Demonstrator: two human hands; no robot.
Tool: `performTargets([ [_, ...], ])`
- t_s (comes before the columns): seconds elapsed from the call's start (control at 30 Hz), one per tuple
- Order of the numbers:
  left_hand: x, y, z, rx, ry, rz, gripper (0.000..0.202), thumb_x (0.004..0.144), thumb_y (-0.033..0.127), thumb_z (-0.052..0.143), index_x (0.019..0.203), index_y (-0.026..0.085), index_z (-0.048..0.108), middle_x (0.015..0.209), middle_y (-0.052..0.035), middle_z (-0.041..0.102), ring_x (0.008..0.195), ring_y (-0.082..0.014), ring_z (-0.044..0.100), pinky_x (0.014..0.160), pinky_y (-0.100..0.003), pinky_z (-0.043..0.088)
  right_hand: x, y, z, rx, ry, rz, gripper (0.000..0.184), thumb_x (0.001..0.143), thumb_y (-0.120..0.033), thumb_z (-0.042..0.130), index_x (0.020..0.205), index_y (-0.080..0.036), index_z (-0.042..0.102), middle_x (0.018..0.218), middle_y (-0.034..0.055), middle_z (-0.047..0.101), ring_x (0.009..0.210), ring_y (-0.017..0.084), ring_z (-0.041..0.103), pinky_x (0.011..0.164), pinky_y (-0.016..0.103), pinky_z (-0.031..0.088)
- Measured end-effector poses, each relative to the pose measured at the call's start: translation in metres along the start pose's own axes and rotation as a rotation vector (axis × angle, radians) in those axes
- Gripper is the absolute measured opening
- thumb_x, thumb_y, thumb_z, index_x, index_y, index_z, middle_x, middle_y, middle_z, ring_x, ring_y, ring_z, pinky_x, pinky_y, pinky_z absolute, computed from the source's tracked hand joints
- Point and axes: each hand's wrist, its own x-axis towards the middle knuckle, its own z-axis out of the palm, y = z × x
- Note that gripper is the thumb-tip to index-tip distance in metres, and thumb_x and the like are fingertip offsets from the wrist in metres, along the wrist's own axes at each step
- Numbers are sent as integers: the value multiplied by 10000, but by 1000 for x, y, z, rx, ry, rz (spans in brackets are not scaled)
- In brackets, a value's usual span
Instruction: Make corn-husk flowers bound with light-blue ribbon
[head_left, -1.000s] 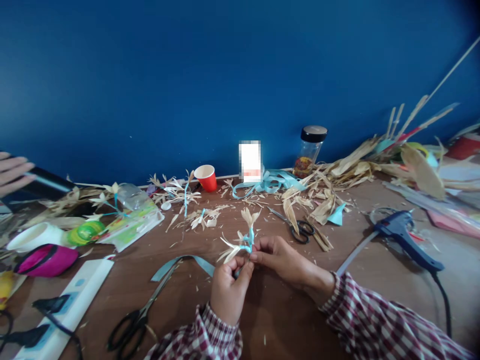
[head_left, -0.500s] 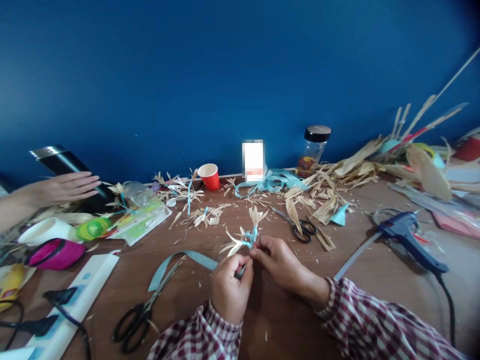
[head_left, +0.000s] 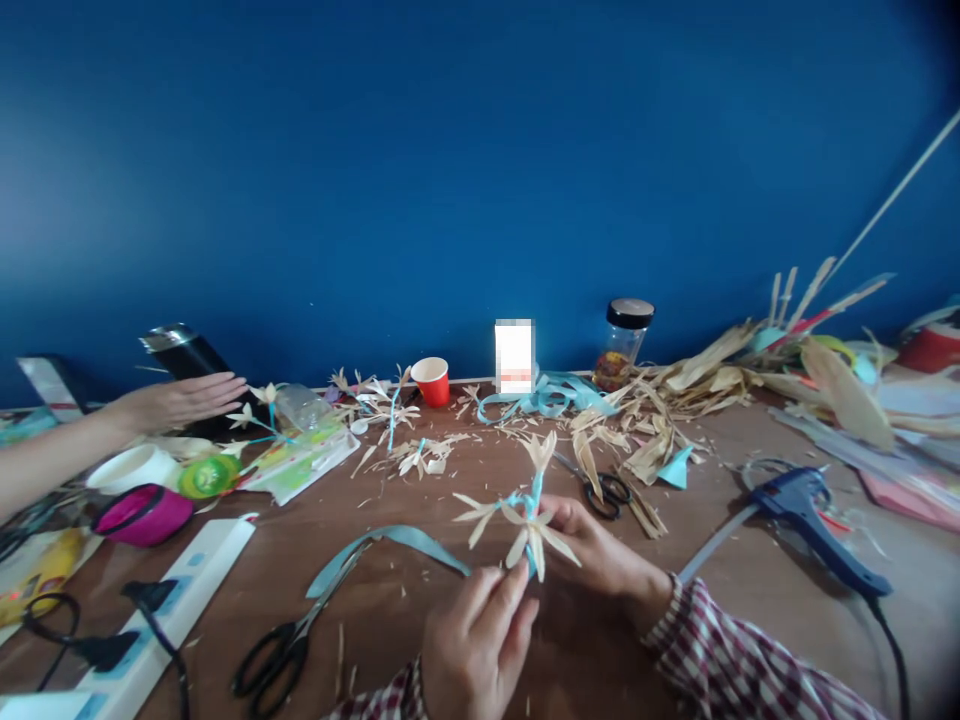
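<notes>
Between my two hands is a small spray of pale husk flowers (head_left: 517,545), its stems wrapped in light blue ribbon. My left hand (head_left: 480,635), fingertips closed, pinches the blue-wrapped part just under the lowest flower. My right hand (head_left: 600,550) grips the spray from behind on the right; its fingertips are partly hidden by the petals. A flat blue ribbon strip (head_left: 416,540) runs from my left hand across the table to the left. Black-handled scissors (head_left: 274,665) lie left of my left hand, with their blades against that strip.
A blue glue gun (head_left: 806,510) with its cord lies at right. More scissors (head_left: 609,492), husk scraps, a red paper cup (head_left: 431,382) and a lidded jar (head_left: 622,345) stand or lie farther back. A white power strip (head_left: 187,590) is at left. Another person's hand (head_left: 187,400) is by a black bottle (head_left: 187,350).
The spray has turned and come closer, showing another flower in front. My left hand has moved lower and slightly right. The other person's hand has flattened beside the bottle, and the view has tilted upward.
</notes>
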Motion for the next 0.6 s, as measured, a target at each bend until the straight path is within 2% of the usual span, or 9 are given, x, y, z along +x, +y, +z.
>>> performTargets([
  [0.07, -6, 3, -4, -86, 40, 12, 307, 817, 212, 530, 1116, 234, 597, 873, -67, 687, 735, -169, 655, 647, -235, 509, -2, -1, -2, 54, -13, 27, 317, 726, -466, 638, 703, -155, 581, 656, -19, 489, 570, 84, 399, 570, 217, 361],
  [0.17, -10, 1, -12, -218, 172, 3, 254, 843, 264, 479, 1051, 258, 623, 913, -64, 687, 803, -184, 651, 695, -258, 516, -2, 5, -8, 144, 36, 26, 321, 685, -470, 674, 706, -169, 563, 647, -17, 459, 578, 97, 396, 584, 235, 361],
  [0.27, 1, -9, -25, -259, 260, -139, 196, 809, 210, 516, 962, 266, 625, 893, -54, 658, 757, -181, 631, 623, -263, 517, -2, 12, -12, 228, 57, 4, 336, 650, -469, 699, 701, -176, 544, 630, -13, 446, 588, 113, 409, 586, 248, 364],
  [0.33, 15, -17, -33, -219, 260, -275, 296, 769, 203, 582, 1063, 226, 569, 976, -83, 610, 712, -172, 603, 613, -287, 521, -2, 14, -13, 278, 29, 7, 320, 653, -444, 704, 684, -174, 536, 611, -14, 436, 580, 114, 408, 574, 247, 360],
  [0.4, 32, -22, -37, -183, 251, -331, 604, 703, 294, 668, 1243, 179, 422, 1143, -141, 529, 920, -245, 575, 712, -356, 526, -2, 16, -12, 308, -15, 24, 311, 657, -430, 706, 684, -168, 541, 608, -11, 445, 574, 114, 412, 565, 245, 361],
  [0.43, 39, -22, -38, -190, 211, -299, 674, 692, 324, 678, 1275, 170, 378, 1200, -155, 491, 1021, -278, 533, 792, -402, 507, -2, 16, -11, 316, -40, 37, 315, 658, -433, 705, 685, -162, 546, 610, -8, 453, 573, 113, 416, 563, 245, 364],
  [0.5, 50, -20, -36, -183, 98, -207, 689, 700, 347, 672, 1292, 182, 361, 1255, -153, 445, 1146, -309, 441, 915, -470, 431, -2, 16, -8, 330, -86, 44, 325, 669, -437, 698, 682, -146, 554, 618, -5, 459, 566, 105, 417, 558, 238, 365],
  [0.6, 54, -13, -29, -242, -31, -123, 685, 710, 349, 664, 1299, 191, 353, 1269, -150, 424, 1187, -313, 394, 964, -490, 381, -1, 15, -6, 383, -129, 7, 301, 702, -396, 688, 675, -130, 548, 611, -19, 448, 551, 82, 404, 549, 214, 350],
])
